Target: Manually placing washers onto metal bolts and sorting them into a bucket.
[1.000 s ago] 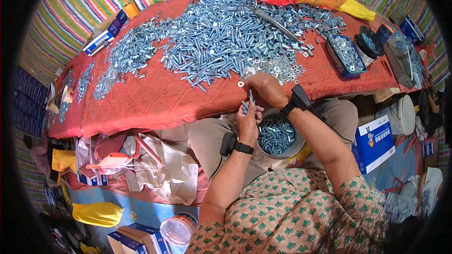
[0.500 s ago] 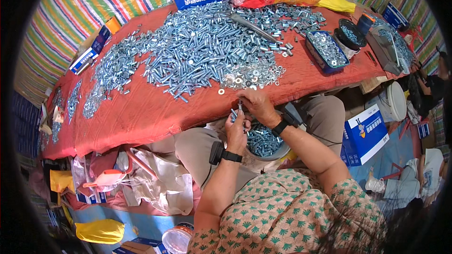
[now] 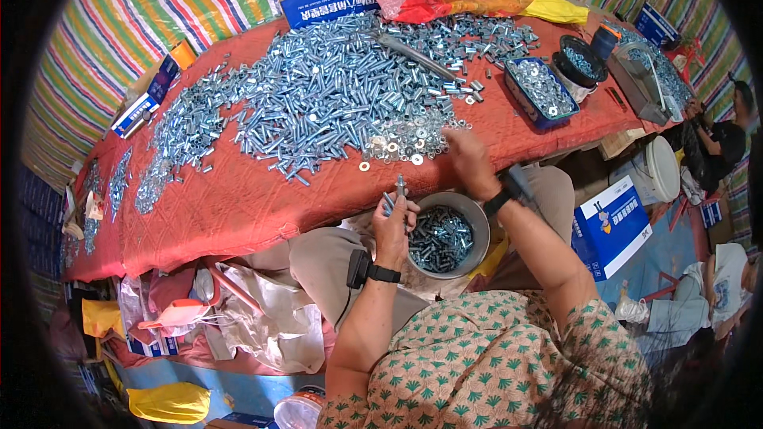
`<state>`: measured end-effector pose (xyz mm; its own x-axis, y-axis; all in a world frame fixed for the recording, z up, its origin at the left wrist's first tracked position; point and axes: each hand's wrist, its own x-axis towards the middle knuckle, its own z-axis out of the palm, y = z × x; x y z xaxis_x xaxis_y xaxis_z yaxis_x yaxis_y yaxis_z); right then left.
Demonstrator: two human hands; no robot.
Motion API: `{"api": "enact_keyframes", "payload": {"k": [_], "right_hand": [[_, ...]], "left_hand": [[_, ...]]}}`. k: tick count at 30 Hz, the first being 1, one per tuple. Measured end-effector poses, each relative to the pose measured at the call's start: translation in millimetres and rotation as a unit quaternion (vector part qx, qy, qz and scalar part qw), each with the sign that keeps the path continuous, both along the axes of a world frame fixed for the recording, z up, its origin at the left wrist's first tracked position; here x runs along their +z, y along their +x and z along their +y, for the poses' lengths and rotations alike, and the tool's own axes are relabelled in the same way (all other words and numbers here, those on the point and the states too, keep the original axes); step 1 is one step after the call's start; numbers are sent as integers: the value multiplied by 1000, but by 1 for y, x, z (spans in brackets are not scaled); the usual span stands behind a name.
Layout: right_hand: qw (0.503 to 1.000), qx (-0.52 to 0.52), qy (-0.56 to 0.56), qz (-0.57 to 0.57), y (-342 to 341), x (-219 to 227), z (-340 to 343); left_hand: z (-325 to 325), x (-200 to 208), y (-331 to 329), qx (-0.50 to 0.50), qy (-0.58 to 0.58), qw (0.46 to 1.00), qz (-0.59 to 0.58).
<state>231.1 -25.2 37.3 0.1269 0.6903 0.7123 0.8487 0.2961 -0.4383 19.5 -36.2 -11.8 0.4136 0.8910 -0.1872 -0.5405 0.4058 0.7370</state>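
My left hand (image 3: 391, 230) is closed around a few silver bolts (image 3: 400, 184) whose ends stick up past the fingers, just in front of the table edge. My right hand (image 3: 472, 160) is at the table edge beside a spread of flat washers (image 3: 404, 141); its fingers are blurred, and I cannot make out anything in them. Between my knees, below both hands, stands a round grey bucket (image 3: 482, 248) partly filled with bolts (image 3: 442, 240). Behind the washers a large heap of zinc-coloured bolts and sleeves (image 3: 318, 87) covers the red-clothed table (image 3: 238, 214).
A metal bar (image 3: 417, 56) lies across the heap. To the right are a blue tray of washers (image 3: 544, 89), a black round dish (image 3: 582, 59) and a grey scoop-like bin (image 3: 645, 87). A blue-white carton (image 3: 612, 226) stands by my right knee. Another person (image 3: 723, 139) sits far right.
My right hand has moved away from the left hand, up and right to the washers. The left hand has lowered slightly, still holding bolts. More of the bucket shows.
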Motion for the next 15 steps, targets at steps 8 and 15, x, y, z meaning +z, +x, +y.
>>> {"api": "enact_keyframes", "payload": {"k": [8,15], "right_hand": [[984,-81,-120,106,95,-7,24],[978,40,-157,129,91,-9,34]], "left_hand": [[-5,3,2,-32,29,999,12],[-6,1,6,-36,41,998,21]]}}
